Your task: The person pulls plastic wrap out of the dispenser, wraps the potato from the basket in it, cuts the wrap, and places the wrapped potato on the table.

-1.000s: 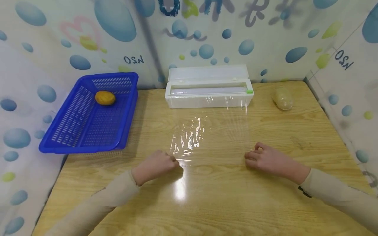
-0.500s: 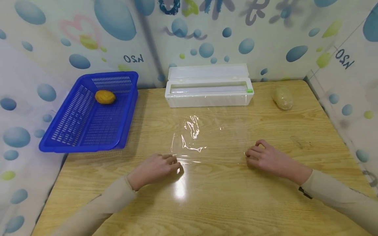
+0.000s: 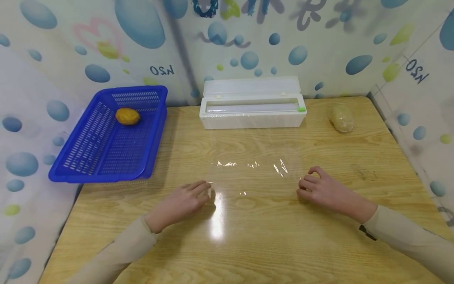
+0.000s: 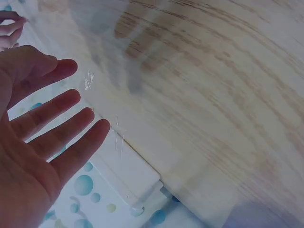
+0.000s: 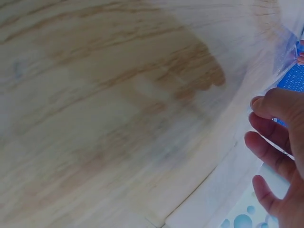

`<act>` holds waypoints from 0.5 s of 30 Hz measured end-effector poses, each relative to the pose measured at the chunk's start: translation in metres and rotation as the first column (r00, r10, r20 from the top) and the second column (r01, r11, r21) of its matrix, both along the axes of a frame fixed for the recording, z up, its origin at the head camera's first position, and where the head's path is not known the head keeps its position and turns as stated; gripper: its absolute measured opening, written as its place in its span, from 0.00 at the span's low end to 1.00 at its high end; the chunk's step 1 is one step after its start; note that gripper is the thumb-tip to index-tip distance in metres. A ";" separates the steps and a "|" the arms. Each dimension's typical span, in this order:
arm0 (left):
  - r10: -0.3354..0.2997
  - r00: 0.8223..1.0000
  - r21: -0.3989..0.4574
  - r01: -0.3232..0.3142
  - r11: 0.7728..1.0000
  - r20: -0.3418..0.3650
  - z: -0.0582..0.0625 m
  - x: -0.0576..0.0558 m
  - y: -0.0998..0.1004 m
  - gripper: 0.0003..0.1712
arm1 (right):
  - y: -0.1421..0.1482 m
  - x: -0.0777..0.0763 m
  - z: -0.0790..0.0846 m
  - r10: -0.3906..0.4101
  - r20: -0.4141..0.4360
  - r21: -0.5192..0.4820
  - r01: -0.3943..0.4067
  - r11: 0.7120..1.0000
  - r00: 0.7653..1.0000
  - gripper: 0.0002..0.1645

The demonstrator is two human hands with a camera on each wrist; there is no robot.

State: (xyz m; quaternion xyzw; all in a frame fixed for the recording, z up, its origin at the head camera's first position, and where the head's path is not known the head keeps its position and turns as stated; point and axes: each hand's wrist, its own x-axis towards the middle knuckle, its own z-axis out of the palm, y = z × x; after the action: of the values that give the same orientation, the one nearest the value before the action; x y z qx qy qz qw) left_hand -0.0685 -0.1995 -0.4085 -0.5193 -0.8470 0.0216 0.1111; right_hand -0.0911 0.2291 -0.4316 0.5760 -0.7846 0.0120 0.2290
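Pinching one near corner of a thin, clear plastic film (image 3: 253, 165) between the thumb and curled fingers of the right hand (image 3: 320, 193), narrowly, while holding the left hand (image 3: 182, 205) near the opposite corner with fingers loose and mostly straight, contact with the film there being too hard to tell. Spreading the film over a pale wood-grain table (image 3: 283, 252), from the front of a long white box (image 3: 253, 120) with its lid standing raised, a white roll lying inside and a small green tab (image 3: 301, 109) sitting at the right end. Facing, on the left, a blue perforated plastic basket (image 3: 155, 144) with one yellow oval fruit (image 3: 127, 116) lying in its far part; facing, on the right, a pale oval lump wrapped in clear film (image 3: 341, 117), resting near the table's far edge.
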 end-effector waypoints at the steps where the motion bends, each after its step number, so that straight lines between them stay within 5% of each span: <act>1: 0.003 1.000 0.018 -0.004 1.000 0.004 0.001 0.000 -0.001 0.11 | 0.000 0.000 0.000 0.001 0.002 0.002 -0.001 1.000 1.000 0.32; 9: 0.038 0.998 0.106 -0.043 0.993 0.045 0.008 -0.003 -0.013 0.11 | -0.002 0.003 0.003 -0.004 0.018 0.024 0.003 1.000 1.000 0.33; 15: 0.109 0.992 0.096 -0.115 0.989 0.062 0.037 -0.022 -0.028 0.08 | -0.004 0.003 0.003 -0.019 0.033 0.036 0.018 0.999 0.999 0.35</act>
State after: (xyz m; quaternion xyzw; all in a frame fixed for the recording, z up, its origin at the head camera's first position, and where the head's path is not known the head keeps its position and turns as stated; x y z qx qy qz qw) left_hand -0.0910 -0.2276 -0.3713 -0.4651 -0.8777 -0.0293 0.1114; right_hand -0.0882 0.2253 -0.4288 0.5725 -0.7936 0.0055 0.2058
